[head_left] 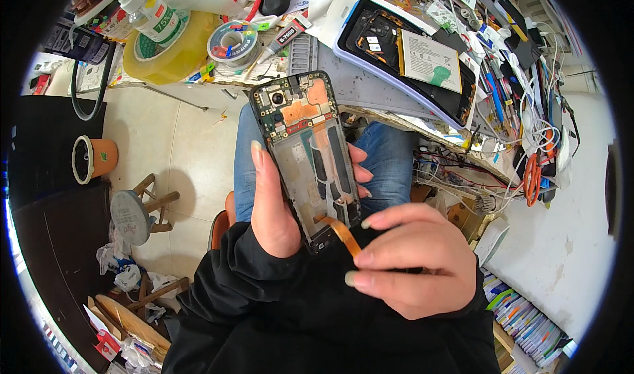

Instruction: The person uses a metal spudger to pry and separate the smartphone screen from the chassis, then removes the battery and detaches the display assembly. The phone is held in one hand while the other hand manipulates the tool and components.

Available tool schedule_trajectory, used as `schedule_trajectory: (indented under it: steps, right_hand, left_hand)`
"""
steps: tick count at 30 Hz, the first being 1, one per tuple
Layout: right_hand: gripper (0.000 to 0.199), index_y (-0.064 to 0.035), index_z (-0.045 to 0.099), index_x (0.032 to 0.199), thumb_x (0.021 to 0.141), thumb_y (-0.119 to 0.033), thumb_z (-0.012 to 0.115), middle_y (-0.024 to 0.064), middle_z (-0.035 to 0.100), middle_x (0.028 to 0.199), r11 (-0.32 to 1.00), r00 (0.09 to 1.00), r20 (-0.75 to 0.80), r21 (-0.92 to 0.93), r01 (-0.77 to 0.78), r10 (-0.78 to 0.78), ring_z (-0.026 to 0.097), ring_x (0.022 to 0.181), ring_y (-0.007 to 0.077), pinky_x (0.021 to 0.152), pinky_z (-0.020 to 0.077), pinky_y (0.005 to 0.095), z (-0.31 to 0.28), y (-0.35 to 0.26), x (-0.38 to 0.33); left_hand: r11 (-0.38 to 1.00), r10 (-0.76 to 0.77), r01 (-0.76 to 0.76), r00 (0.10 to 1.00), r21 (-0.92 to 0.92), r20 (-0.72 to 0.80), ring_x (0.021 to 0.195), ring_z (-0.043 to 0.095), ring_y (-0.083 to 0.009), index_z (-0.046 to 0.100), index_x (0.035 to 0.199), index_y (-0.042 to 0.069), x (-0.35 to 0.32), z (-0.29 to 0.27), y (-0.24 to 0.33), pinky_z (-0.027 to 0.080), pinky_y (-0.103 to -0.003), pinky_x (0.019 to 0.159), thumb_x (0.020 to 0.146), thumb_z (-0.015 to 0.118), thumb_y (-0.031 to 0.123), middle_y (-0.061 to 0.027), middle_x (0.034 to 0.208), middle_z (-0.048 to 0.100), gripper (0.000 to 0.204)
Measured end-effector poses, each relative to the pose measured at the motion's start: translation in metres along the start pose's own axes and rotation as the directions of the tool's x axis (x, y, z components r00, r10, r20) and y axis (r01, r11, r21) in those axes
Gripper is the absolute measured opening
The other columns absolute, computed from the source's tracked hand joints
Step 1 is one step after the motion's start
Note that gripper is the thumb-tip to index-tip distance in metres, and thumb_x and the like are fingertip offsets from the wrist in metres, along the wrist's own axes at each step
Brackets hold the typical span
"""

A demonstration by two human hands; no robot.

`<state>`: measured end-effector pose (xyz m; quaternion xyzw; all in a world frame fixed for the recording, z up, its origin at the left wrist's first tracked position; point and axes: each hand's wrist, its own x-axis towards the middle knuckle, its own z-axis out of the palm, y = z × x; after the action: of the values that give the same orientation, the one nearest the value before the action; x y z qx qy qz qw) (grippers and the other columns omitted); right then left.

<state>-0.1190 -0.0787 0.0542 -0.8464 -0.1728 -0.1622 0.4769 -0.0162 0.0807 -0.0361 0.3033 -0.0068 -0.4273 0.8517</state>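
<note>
An opened phone frame point(297, 169) rests in my left hand point(272, 212), held tilted above my lap. The thumb lies along its left edge and the fingertips come round its right edge. At the top of the frame a circuit board shows a camera and copper-coloured patches; below it lies a bare battery bay. An orange flex cable point(341, 232) rises from the lower end of the frame. My right hand point(422, 265) pinches the cable's loose end at the fingertips, and its middle finger sits near the frame's bottom corner.
The cluttered bench ahead holds another opened phone point(370, 37) with a loose battery point(429, 60) on it, a solder spool point(232, 42), a glue tube point(284, 38), a tape roll point(198, 60) and a white-capped bottle point(148, 14). Tools and cables crowd the right. A stool point(132, 217) stands left.
</note>
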Motion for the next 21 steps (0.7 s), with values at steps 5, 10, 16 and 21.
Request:
schedule_trajectory:
  steps: [5, 10, 16, 21]
  right_hand:
    - [0.031, -0.0073, 0.079, 0.104, 0.074, -0.004, 0.088, 0.0048, 0.073, 0.102, 0.989, 0.98, -0.196, -0.135, -0.064, 0.037, 0.069, 0.083, 0.021, 0.078, 0.055, 0.0362, 0.004, -0.004, -0.005]
    - [0.051, -0.0094, 0.079, 0.113, 0.064, -0.003, 0.095, 0.0079, 0.073, 0.112, 0.996, 0.984, -0.174, -0.074, -0.051, 0.038, 0.063, 0.079, 0.0164, 0.065, 0.0476, 0.027, 0.017, -0.006, -0.01]
    - [0.08, -0.0102, 0.07, 0.134, 0.064, -0.029, 0.103, 0.024, 0.05, 0.146, 0.966, 0.984, -0.065, -0.187, -0.176, 0.167, 0.057, 0.086, 0.0144, 0.066, 0.047, 0.0252, 0.029, -0.005, -0.013]
    - [0.045, -0.0029, 0.078, 0.114, 0.071, -0.005, 0.09, 0.0159, 0.069, 0.122, 0.99, 0.996, -0.083, -0.144, 0.006, -0.019, 0.068, 0.084, 0.0209, 0.065, 0.0499, 0.0298, 0.036, -0.003, -0.016]
  left_hand:
    - [0.979, 0.115, -0.113, 0.993, 0.168, 0.0, 0.115, 0.066, -0.0293, 0.019, 0.166, -0.003, -0.002, -0.003, -0.001, 0.054, -0.053, 0.104, 0.096, 0.03, 0.088, -0.0166, 0.131, 0.061, 0.115]
    - [0.979, 0.063, -0.047, 0.995, -0.196, 0.078, 0.115, 0.068, -0.0342, 0.024, 0.163, -0.005, -0.004, -0.002, 0.006, 0.053, -0.059, 0.107, 0.097, 0.026, 0.087, -0.019, 0.127, 0.063, 0.112]
    - [0.979, 0.05, -0.035, 0.996, -0.2, 0.073, 0.113, 0.068, -0.0362, 0.021, 0.164, -0.004, -0.008, 0.005, 0.009, 0.054, -0.058, 0.106, 0.093, 0.028, 0.091, -0.0208, 0.127, 0.062, 0.119]
    - [0.928, 0.037, 0.022, 0.988, -0.372, 0.152, 0.117, 0.066, -0.0427, 0.017, 0.165, -0.004, -0.007, 0.005, 0.006, 0.051, -0.063, 0.108, 0.094, 0.029, 0.09, -0.0246, 0.13, 0.061, 0.119]
